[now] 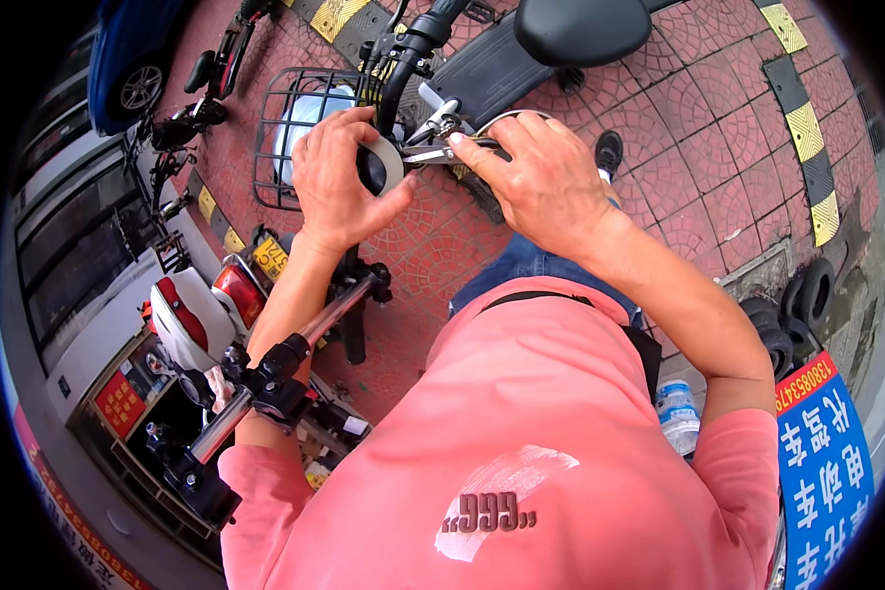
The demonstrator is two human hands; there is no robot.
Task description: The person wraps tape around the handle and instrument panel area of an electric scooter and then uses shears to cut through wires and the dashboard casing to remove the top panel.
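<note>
My left hand (332, 182) holds a roll of pale tape (394, 164), its fingers curled over the top and the thumb out to the right. My right hand (551, 187) is closed on a pair of scissors (429, 154), whose metal blades point left and come up to the tape roll. The handles are mostly hidden under the fingers. Just beyond both hands is the black handlebar stem (395, 88) of an electric scooter, with levers and thin cables close to the scissors. A black wire basket (265, 147) with a shiny pale thing inside sits behind my left hand.
The scooter's black seat (582, 29) and deck (492, 74) lie ahead. A second handlebar (334, 313) with black clamps runs beside my left forearm. A red-and-white scooter (192, 320) stands left. Old tyres (811, 293), a blue sign (824, 482) and water bottles (678, 413) are right.
</note>
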